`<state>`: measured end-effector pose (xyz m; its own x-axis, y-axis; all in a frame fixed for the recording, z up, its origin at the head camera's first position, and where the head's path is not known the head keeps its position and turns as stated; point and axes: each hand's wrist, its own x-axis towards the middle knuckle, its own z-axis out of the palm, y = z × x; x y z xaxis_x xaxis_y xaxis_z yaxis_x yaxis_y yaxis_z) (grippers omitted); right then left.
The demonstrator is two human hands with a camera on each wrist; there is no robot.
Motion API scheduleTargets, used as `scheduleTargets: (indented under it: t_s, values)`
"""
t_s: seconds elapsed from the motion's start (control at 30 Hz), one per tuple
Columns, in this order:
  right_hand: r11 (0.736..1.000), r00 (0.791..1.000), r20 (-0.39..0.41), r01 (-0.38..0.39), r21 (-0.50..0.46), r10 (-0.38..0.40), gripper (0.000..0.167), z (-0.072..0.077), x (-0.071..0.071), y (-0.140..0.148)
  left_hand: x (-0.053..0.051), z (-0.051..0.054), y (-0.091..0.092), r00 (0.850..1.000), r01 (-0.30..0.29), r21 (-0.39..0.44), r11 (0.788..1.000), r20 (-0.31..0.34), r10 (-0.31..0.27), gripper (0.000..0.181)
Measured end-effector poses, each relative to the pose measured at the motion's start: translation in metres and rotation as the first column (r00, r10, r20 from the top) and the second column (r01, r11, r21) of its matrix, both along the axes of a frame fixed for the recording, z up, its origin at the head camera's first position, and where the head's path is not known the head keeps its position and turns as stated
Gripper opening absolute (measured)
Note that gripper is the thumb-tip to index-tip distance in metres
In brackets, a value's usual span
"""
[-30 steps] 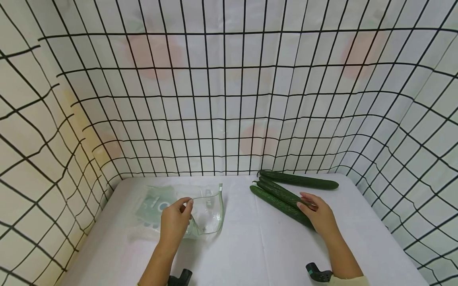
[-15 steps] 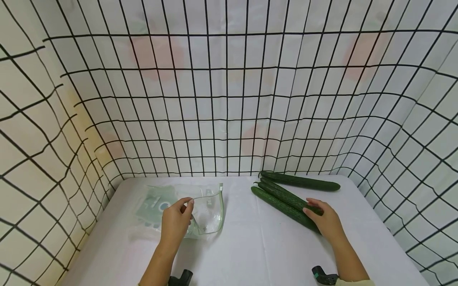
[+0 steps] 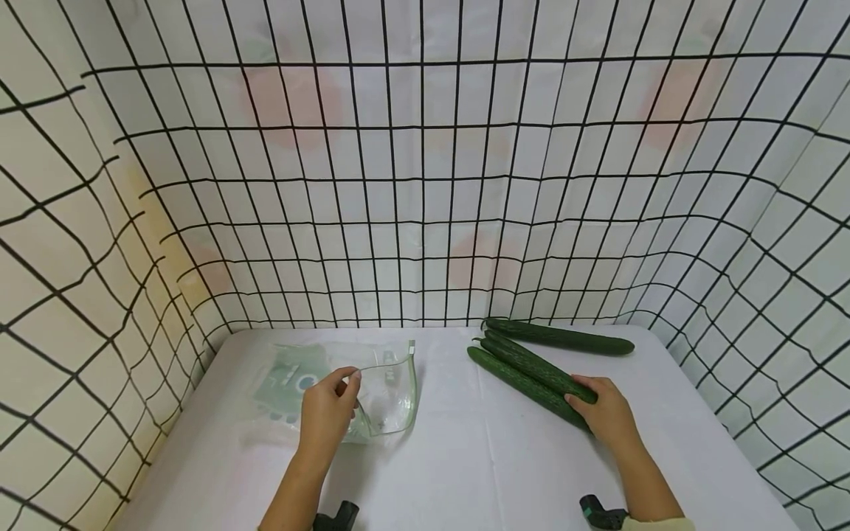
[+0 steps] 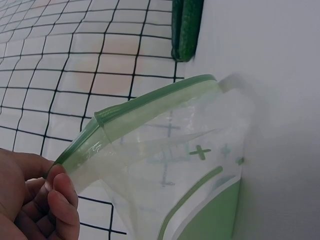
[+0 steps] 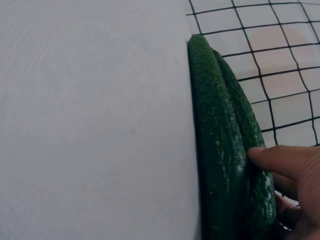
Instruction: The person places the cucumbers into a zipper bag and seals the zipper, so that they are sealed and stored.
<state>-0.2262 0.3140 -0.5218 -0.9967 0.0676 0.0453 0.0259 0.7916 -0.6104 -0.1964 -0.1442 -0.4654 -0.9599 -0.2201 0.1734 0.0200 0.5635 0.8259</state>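
Observation:
My left hand (image 3: 325, 409) pinches the green-edged rim of a clear zip bag (image 3: 288, 387) at the left of the table. The bag's mouth gapes towards the right, and in the left wrist view its green zip strip (image 4: 155, 97) bends up to the fingertips. On the right, my right hand (image 3: 612, 413) holds the near end of the middle cucumber (image 3: 531, 363), thumb on one side and fingers over the other. Another cucumber (image 3: 521, 382) lies right alongside it, nearer to me. In the right wrist view the thumb (image 5: 260, 155) presses on the held cucumber (image 5: 247, 117).
A third cucumber (image 3: 561, 336) lies crosswise at the table's back edge. Black grid netting (image 3: 418, 177) over white cloth stands around the back and sides. White cloth covers the table (image 3: 458, 457). Dark wrist mounts (image 3: 600, 512) show at the bottom edge.
The right hand has shifted slightly right and closed its fingers round the near end of the middle cucumber. The left hand and the bag have stayed in place.

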Motion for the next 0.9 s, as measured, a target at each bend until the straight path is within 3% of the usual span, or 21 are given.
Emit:
scheduleTargets:
  t_s: [0.13,0.37,0.67,0.9]
  values:
    - [0.999,0.999,-0.05,0.002,0.044,0.0,0.052,-0.001,0.002,-0.002,0.0,0.0,0.0,1.0,-0.003,0.001,1.0,0.001,0.003,0.026]
    - [0.999,0.998,-0.07,-0.005,0.051,0.008,0.05,-0.001,0.003,-0.001,0.0,0.0,0.001,1.0,-0.013,0.0,1.0,0.001,0.013,0.026]
    - [1.0,0.999,-0.051,-0.006,0.014,0.006,0.051,0.004,0.004,0.001,0.002,0.001,0.002,1.0,-0.019,0.011,1.0,0.002,0.019,0.025]
    - [1.0,0.996,-0.089,-0.016,-0.022,0.014,0.053,0.013,0.006,0.0,0.001,0.0,0.001,1.0,-0.02,0.007,1.0,0.002,0.02,0.024]
